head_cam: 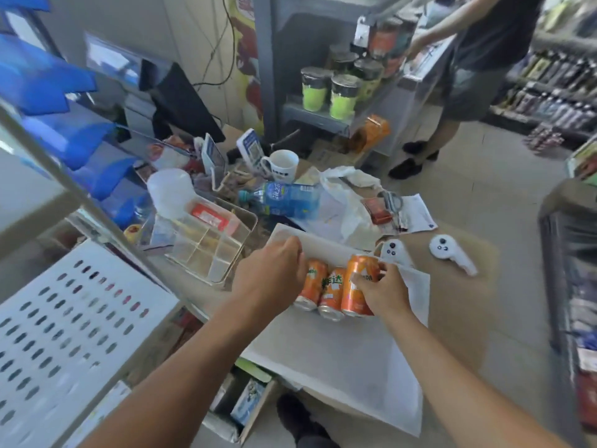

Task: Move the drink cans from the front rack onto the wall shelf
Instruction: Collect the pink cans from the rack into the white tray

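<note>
1. My right hand [382, 291] has its fingers curled round the rightmost orange can [358, 287], thumb on its near side; I judge this a lifting grip, since the can sits higher than its neighbours.
2. My left hand [271, 273] reaches over the left can [311, 287], fingers bent down behind its top. Whether they pinch it I cannot tell; it looks like a steadying or second pick.
3. I count three orange cans, side by side and touching, the middle can [332, 294] untouched.
4. They stand on a white rack [326, 247] on the counter.
5. Two white controllers [452, 252] lie just beyond; the perforated white shelf [64, 318], probably the destination, is at my left.
</note>
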The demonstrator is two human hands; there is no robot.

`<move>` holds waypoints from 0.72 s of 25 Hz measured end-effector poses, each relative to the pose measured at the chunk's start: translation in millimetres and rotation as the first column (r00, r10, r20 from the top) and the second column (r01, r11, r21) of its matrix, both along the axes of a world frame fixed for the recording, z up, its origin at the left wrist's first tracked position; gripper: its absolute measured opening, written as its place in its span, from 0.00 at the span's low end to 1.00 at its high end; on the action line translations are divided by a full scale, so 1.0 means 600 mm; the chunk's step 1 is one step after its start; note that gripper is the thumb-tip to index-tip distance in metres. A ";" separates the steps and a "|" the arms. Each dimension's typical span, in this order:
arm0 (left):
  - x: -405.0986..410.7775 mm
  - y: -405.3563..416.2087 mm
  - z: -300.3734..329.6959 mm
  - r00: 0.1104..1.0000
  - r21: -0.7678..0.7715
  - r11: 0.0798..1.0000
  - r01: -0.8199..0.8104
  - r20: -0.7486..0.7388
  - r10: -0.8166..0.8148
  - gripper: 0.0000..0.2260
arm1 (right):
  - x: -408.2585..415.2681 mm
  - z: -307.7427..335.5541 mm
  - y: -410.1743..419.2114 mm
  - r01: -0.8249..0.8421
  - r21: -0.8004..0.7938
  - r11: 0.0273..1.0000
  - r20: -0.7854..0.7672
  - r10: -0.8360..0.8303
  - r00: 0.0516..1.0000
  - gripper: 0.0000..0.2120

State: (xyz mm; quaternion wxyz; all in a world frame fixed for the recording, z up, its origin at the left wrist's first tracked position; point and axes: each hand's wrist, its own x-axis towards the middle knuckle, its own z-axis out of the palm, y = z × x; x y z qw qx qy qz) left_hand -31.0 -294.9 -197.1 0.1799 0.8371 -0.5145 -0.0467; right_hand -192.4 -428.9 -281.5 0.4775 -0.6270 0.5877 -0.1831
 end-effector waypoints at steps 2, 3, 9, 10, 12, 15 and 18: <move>-0.002 -0.018 -0.020 1.000 0.045 0.999 -0.003 -0.017 0.004 0.11 | -0.008 -0.040 -0.010 0.025 0.054 0.998 -0.050 -0.022 0.999 0.27; -0.003 -0.025 -0.028 1.000 0.068 0.998 -0.008 -0.017 0.009 0.11 | -0.010 -0.056 -0.014 0.046 0.077 0.996 -0.069 -0.040 0.997 0.27; -0.009 -0.054 -0.055 1.000 0.161 0.987 0.004 -0.014 -0.002 0.11 | -0.012 -0.121 -0.037 0.110 0.105 0.988 -0.207 -0.087 0.974 0.28; -0.011 -0.057 -0.055 1.000 0.173 0.985 0.007 -0.012 -0.005 0.11 | -0.011 -0.127 -0.040 0.113 0.098 0.989 -0.228 -0.088 0.970 0.28; -0.016 -0.062 -0.052 1.000 0.196 0.981 0.007 -0.027 -0.002 0.11 | -0.012 -0.135 -0.043 0.088 0.097 0.991 -0.259 -0.060 0.964 0.27; -0.017 -0.064 -0.054 0.999 0.203 0.979 -0.004 -0.035 0.011 0.11 | -0.019 -0.139 -0.047 0.013 0.113 0.994 -0.281 0.019 0.959 0.25; -0.013 -0.058 -0.058 0.999 0.194 0.981 -0.023 -0.033 0.030 0.12 | -0.018 -0.115 -0.043 -0.100 0.116 0.988 -0.310 0.132 0.942 0.23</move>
